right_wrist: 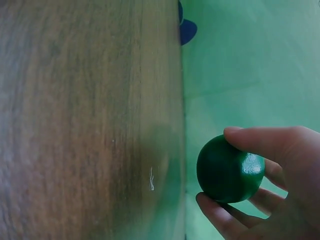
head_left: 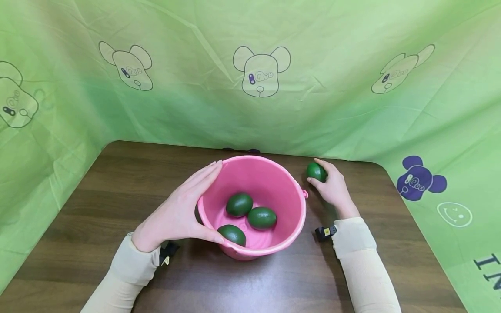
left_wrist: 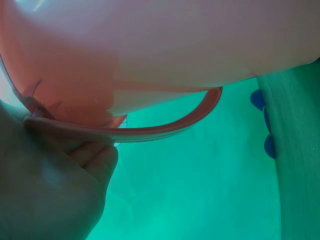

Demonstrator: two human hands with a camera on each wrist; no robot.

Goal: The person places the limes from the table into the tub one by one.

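A pink bucket [head_left: 270,176] stands upright on the table, with three dark green avocados [head_left: 262,218] lying at its bottom. My left hand [head_left: 180,211] grips the bucket's left side, thumb at the front rim and fingers along the far rim. The bucket's curved handle [left_wrist: 165,131] passes by the left fingers in the left wrist view. To the right of the bucket, near the table's back edge, my right hand [head_left: 333,187] holds another avocado [right_wrist: 225,170] between thumb and fingers. Whether that avocado touches the table is hard to tell.
The brown wooden table [head_left: 129,182] has rounded back corners. A green curtain [head_left: 195,108] with printed bear heads hangs right behind it and along both sides. A small pink lug [head_left: 305,194] juts from the bucket's right rim, close to the right hand.
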